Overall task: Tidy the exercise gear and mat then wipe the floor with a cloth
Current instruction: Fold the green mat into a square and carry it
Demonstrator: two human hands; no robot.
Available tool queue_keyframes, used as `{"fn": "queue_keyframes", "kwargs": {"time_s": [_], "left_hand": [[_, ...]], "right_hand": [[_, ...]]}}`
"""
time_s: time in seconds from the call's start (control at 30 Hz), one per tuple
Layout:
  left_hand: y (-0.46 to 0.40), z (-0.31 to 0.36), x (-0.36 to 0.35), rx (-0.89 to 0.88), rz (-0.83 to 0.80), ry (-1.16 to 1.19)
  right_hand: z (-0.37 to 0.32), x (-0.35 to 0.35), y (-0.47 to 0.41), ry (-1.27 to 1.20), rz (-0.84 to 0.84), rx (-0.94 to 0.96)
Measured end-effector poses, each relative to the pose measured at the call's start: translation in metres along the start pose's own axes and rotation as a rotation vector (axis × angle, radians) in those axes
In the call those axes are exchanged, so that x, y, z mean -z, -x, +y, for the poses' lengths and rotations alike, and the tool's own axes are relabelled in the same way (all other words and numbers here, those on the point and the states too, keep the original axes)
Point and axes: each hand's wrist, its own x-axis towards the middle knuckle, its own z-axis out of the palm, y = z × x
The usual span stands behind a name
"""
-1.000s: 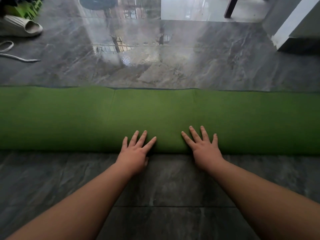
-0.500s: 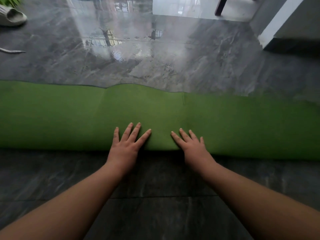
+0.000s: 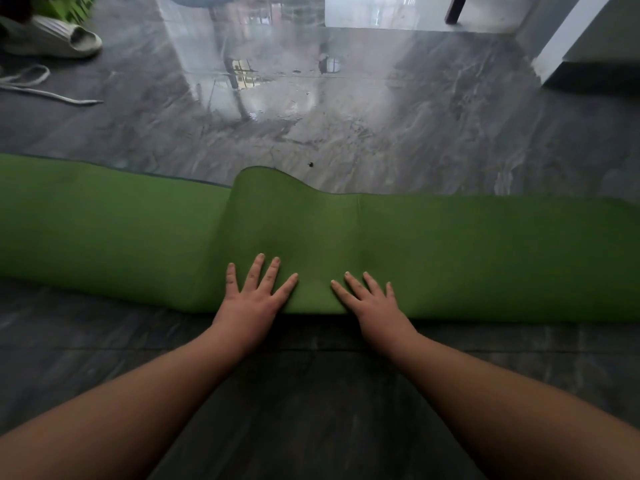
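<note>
Item: green exercise mat (image 3: pixel 450 251), rolled into a long cylinder lying crosswise on the grey marbled floor (image 3: pixel 381 133), running out of view at both sides. The last loose flap has not been taken up; its far edge rises in a hump (image 3: pixel 266 188) near the middle and lies flat on the tiles to the left of that. Left hand (image 3: pixel 254 301) and right hand (image 3: pixel 375 306): both flat on the near face of the roll, just beside each other at its centre, fingers straight and spread, gripping nothing. The palms appear placed this way to push the roll away over the final flap while pressing it tight; set close together, they load the middle only, which likely accounts for the uneven edge. Rolling judged nearly complete; the mat is not yet stowed, and no cloth is in view for the wiping. Surroundings: a pale slipper (image 3: pixel 59 38) at far left, a light cord (image 3: pixel 38 88) lying loose near it, something green (image 3: pixel 65 3) at the top left corner, a small dark speck (image 3: pixel 310 164) on the floor just beyond the hump, a dark furniture leg (image 3: pixel 455 8) and a white wall base (image 3: pixel 561 39) at far right.
</note>
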Motion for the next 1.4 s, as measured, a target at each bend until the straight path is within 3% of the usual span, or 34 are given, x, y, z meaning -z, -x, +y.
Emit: {"fn": "queue_keyframes", "kwargs": {"time_s": [0.3, 0.5, 0.77, 1.07, 1.4], "left_hand": [[0.057, -0.053, -0.033, 0.088, -0.085, -0.046], [0.054, -0.03, -0.029, 0.091, -0.104, -0.019], [0.02, -0.006, -0.027, 0.022, -0.243, 0.109], [0.01, -0.011, -0.018, 0.047, -0.335, 0.173], [0.017, 0.0, -0.025, 0.077, -0.289, 0.139]], "right_hand": [[-0.064, -0.013, 0.01, 0.089, -0.074, 0.143], [-0.018, -0.012, 0.036, 0.157, -0.055, -0.079], [0.019, -0.019, 0.055, 0.157, -0.085, -0.166], [0.02, -0.02, 0.038, 0.091, -0.155, -0.16], [0.036, -0.018, 0.041, 0.17, -0.099, -0.078]]}}
